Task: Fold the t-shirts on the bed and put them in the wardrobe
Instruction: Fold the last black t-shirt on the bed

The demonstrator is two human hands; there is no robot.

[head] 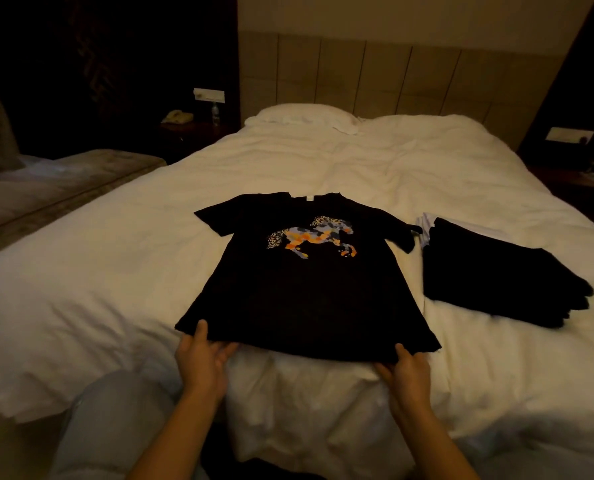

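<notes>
A t-shirt lies flat on the bed, a folded stack just right, pillows behind.

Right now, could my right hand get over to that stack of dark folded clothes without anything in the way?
Probably yes. The right hand pinches the horse t-shirt hem, and the dark folded stack lies just beyond it to the right on the bed, only bare duvet between. It must let go first.

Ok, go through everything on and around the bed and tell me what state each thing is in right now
Horse t-shirt: spread flat, print up, unfolded.
Left hand: pinching the shirt's hem at its left corner.
Right hand: pinching the hem at its right corner.
Dark stack: folded clothes piled beside the shirt, something white underneath.
Duvet: spread over the bed, wrinkled.
Pillow: lying flat at the headboard.
</notes>
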